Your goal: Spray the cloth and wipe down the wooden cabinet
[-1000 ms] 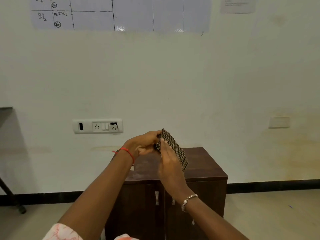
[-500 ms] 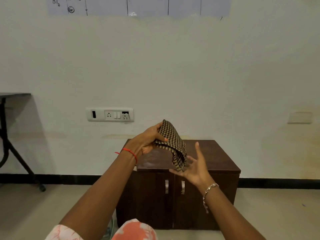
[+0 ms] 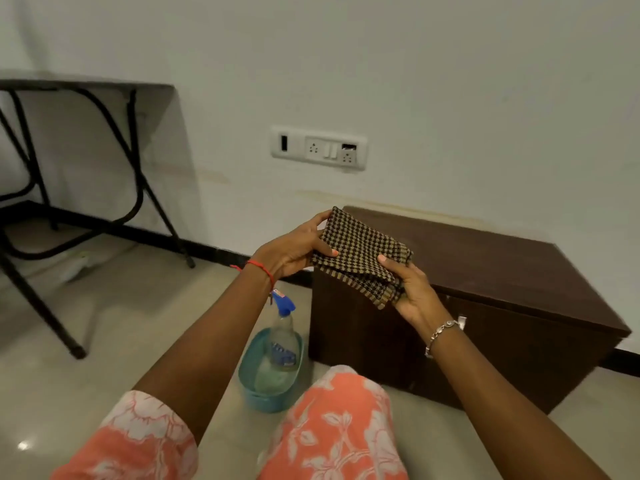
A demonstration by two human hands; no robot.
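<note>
A folded brown-and-tan checked cloth (image 3: pixel 360 256) is held in the air between both hands, above the left front corner of the dark wooden cabinet (image 3: pixel 502 271). My left hand (image 3: pixel 294 251) grips its upper left edge. My right hand (image 3: pixel 412 292) grips its lower right corner, thumb on top. A clear spray bottle (image 3: pixel 283 336) with a blue trigger head stands in a teal tub (image 3: pixel 266 398) on the floor, just left of the cabinet and below my left wrist.
A black-legged folding table (image 3: pixel 69 161) stands at the left against the white wall. A white switch and socket panel (image 3: pixel 318 147) is on the wall above the cabinet. Pale tiled floor (image 3: pixel 104 341) lies between table and tub. My knee in orange floral cloth (image 3: pixel 332 427) is in the foreground.
The view has tilted down and left, so the spray bottle and tub now show. My right hand, open under the cloth half a second ago, has closed on its lower corner.
</note>
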